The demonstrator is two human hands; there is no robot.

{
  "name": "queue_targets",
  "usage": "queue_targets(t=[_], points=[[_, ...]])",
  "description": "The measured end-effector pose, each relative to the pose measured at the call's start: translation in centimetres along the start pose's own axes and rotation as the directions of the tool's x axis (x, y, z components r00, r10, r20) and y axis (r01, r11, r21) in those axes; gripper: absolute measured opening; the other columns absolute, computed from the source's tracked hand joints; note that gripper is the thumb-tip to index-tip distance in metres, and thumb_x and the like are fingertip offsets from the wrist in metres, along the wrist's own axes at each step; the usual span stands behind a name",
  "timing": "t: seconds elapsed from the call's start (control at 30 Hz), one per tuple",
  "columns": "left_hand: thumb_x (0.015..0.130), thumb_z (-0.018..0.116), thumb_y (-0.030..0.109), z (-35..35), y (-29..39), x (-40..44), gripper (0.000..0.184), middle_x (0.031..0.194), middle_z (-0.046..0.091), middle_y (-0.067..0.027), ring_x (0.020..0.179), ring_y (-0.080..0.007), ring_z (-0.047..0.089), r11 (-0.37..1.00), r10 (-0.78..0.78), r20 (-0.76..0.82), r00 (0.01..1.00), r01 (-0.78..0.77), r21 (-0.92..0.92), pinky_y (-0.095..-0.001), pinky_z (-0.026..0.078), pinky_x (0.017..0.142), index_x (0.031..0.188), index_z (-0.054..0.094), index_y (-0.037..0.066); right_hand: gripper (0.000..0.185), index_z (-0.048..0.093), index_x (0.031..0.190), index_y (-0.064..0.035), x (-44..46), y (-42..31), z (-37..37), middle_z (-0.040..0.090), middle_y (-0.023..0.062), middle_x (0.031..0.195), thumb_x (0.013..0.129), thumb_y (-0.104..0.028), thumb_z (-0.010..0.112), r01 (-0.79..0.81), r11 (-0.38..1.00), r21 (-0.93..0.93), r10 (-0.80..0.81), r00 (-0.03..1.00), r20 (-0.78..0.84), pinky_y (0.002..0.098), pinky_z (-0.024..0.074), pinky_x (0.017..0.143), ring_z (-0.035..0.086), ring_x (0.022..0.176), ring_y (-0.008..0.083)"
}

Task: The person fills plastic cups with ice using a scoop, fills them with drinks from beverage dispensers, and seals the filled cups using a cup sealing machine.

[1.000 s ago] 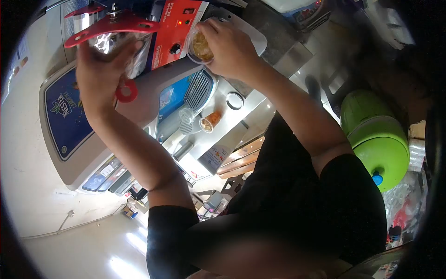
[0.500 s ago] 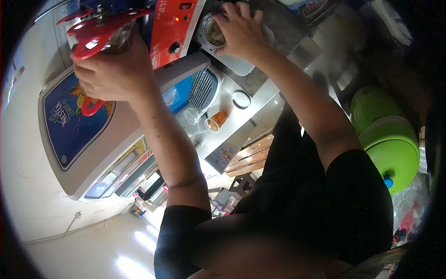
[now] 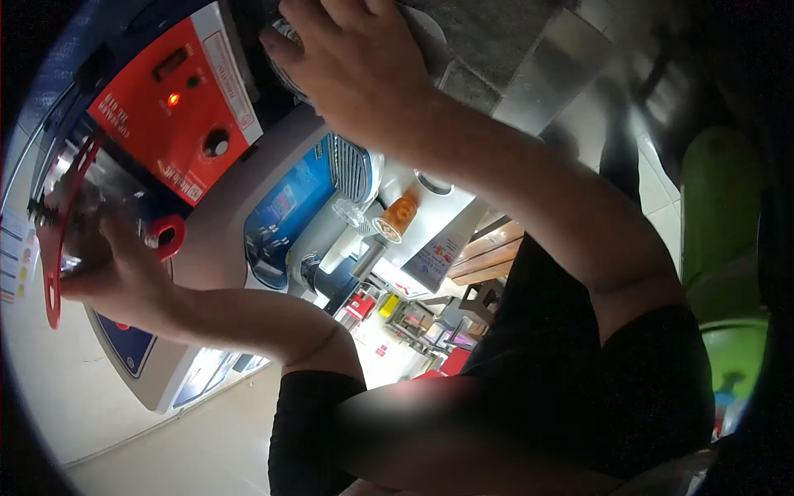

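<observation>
At the left, my left hand [image 3: 136, 269] has its thumb and fingers around a shiny film roll [image 3: 103, 178], mounted between red holder parts [image 3: 68, 223]. Higher up, my right hand [image 3: 356, 70] is bent over a clear cup [image 3: 286, 76], its fingers on the cup's rim. Most of the cup is hidden by the hand. Between the hands is the red front panel [image 3: 169, 112] of a cup sealer, with one light glowing orange-red and a black knob.
A blue and grey drink dispenser [image 3: 289, 207] stands below the sealer. Beside it are a cup of orange drink [image 3: 397, 219] and a clear empty cup [image 3: 351, 213]. A metal ring [image 3: 434, 182] lies on the counter. A green container [image 3: 732, 355] is at the right.
The view has shifted, and the sealer panel looks larger and further left. My left hand has moved lower left with the film roll. My right hand and the cup appear higher and further left.
</observation>
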State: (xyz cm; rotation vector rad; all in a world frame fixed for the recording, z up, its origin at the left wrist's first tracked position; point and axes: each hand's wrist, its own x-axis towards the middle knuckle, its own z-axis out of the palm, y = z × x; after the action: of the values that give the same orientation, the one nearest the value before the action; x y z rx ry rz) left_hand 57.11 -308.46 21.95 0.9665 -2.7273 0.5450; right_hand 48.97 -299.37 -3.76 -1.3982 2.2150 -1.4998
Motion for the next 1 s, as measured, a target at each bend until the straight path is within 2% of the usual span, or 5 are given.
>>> queue_targets(t=[0.2, 0.37, 0.63, 0.87, 1.0], points=[[0.086, 0.074, 0.008, 1.5, 1.3, -0.4, 0.059, 0.121, 0.065, -0.0189, 0.101, -0.0259, 0.073, 0.870, 0.202, 0.000, 0.979, -0.179, 0.460, -0.0313, 0.065, 0.071, 0.134, 0.041, -0.002, 0.059, 0.061, 0.131, -0.0043, -4.9, 2.6, -3.3, 0.062, 0.0155, 0.127, 0.082, -0.029, 0.082, -0.245, 0.950, 0.196, 0.280, 0.944, -0.177, 0.0493, 0.0485, 0.095, 0.061, 0.114, 0.0327], [0.085, 0.077, 0.034, 5.1, -0.5, -1.7, 0.081, 0.130, 0.053, -0.0261, 0.131, -0.0421, 0.051, 0.565, 0.131, -0.341, 0.931, 0.212, 0.797, -0.0624, 0.041, 0.102, 0.140, 0.034, -0.006, 0.027, 0.065, 0.122, -0.0055, -11.2, 5.3, -2.9, 0.072, 0.0165, 0.116, 0.097, -0.016, 0.073, -0.608, -0.072, 0.791, 0.230, 0.761, 0.606, 0.0398, 0.0610, 0.090, 0.074, 0.110, 0.0265], [0.095, 0.034, 0.062, 10.3, 0.6, -2.6, 0.112, 0.154, -0.017, -0.0526, 0.146, -0.0686, -0.015, 0.623, -0.246, -0.467, 0.849, 0.508, 0.595, -0.0780, -0.009, 0.112, 0.151, -0.024, -0.016, 0.024, 0.065, 0.120, -0.0032, -10.2, 4.3, -1.1, 0.076, 0.0156, 0.108, 0.099, -0.012, 0.070, -0.564, 0.000, 0.826, 0.290, 0.790, 0.540, 0.0405, 0.0620, 0.091, 0.077, 0.104, 0.0254], [0.098, 0.032, 0.071, 7.6, 4.6, -3.2, 0.104, 0.156, 0.011, -0.0458, 0.152, -0.0587, 0.004, 0.732, -0.279, -0.512, 0.812, 0.525, 0.434, -0.0708, 0.024, 0.117, 0.159, 0.011, -0.011, 0.025, 0.066, 0.121, -0.0031, -6.9, 2.6, 1.6, 0.076, 0.0168, 0.105, 0.097, -0.009, 0.070, -0.560, 0.049, 0.827, 0.332, 0.790, 0.515, 0.0406, 0.0630, 0.086, 0.076, 0.102, 0.0298], [0.101, 0.040, 0.057, 4.6, 5.6, -3.6, 0.072, 0.133, 0.045, -0.0277, 0.125, -0.0366, 0.055, 0.944, -0.279, -0.473, 0.836, 0.330, 0.026, -0.0485, 0.054, 0.101, 0.139, 0.055, -0.002, 0.026, 0.066, 0.122, -0.0032, -4.8, 1.3, 4.7, 0.075, 0.0177, 0.105, 0.098, -0.011, 0.070, -0.499, 0.089, 0.862, 0.354, 0.825, 0.441, 0.0395, 0.0629, 0.084, 0.077, 0.100, 0.0299]])
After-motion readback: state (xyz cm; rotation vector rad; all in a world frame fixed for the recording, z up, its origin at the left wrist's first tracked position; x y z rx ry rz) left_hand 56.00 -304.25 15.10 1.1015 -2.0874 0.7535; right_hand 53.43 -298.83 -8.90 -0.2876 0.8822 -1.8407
